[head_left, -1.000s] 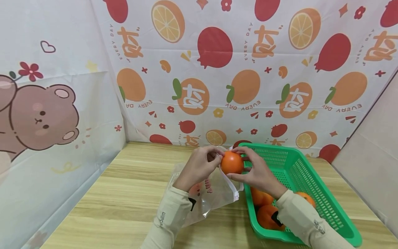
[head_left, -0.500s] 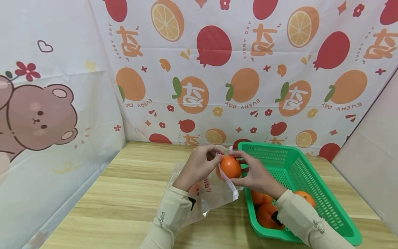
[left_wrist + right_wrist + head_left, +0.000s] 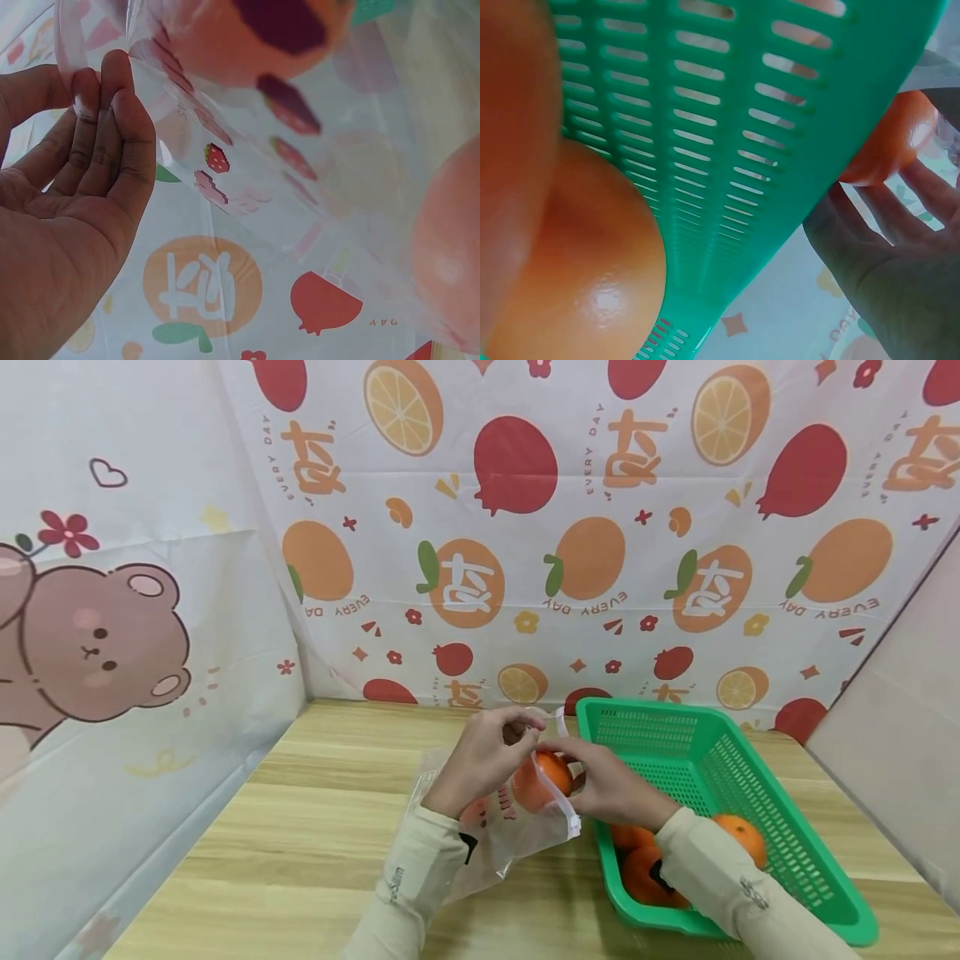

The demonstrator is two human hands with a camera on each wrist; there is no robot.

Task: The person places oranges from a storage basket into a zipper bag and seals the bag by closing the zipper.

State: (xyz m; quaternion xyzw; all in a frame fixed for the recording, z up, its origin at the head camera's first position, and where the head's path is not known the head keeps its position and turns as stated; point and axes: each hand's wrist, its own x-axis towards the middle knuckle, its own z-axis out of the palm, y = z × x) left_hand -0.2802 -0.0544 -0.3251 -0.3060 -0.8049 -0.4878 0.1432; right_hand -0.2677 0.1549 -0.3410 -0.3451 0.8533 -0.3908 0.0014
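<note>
A clear plastic zip bag (image 3: pixel 517 852) with printed pictures lies partly on the table, its mouth lifted. My left hand (image 3: pixel 487 756) pinches the edge of that mouth between thumb and fingertips, also seen with the hand (image 3: pixel 82 172) in the left wrist view. My right hand (image 3: pixel 611 781) grips an orange (image 3: pixel 553 770) at the opening, the fruit's left part showing through the film. In the right wrist view the fingers curl round this orange (image 3: pixel 904 139). Another rounded orange shape (image 3: pixel 454 247) shows at the left wrist view's right edge.
A green slotted plastic basket (image 3: pixel 780 810) stands right of the bag, under my right forearm. Several oranges (image 3: pixel 741 837) lie in it. Behind the wooden table (image 3: pixel 300 827) hangs a fruit-print cloth (image 3: pixel 517 560); a bear-print cloth (image 3: pixel 225 610) covers the left side.
My right hand has moved the orange down and left, from in front of the bag's mouth to partly behind its zip edge. The left hand keeps its pinch on the bag.
</note>
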